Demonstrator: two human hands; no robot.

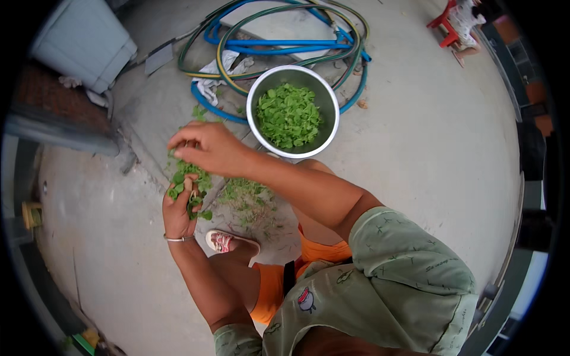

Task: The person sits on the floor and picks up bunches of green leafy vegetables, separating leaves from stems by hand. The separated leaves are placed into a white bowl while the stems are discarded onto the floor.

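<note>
My left hand, with a bracelet at the wrist, grips a small bunch of leafy green stems. Just beyond it my right hand hovers, thumb and fingers curled close together. A bit of green shows at its fingertips, but whether they pinch it I cannot tell. More greens show between and below the hands; part of them is hidden. To the right of my right hand, a round metal basin stands on the floor, partly filled with picked green leaves. Loose stems and scraps lie on the floor near my foot.
Behind the basin lie a coiled blue hose and a green-yellow hose over a pale slab. A white cloth lies there too. A grey bin stands upper left. At upper right, a person is by a red chair.
</note>
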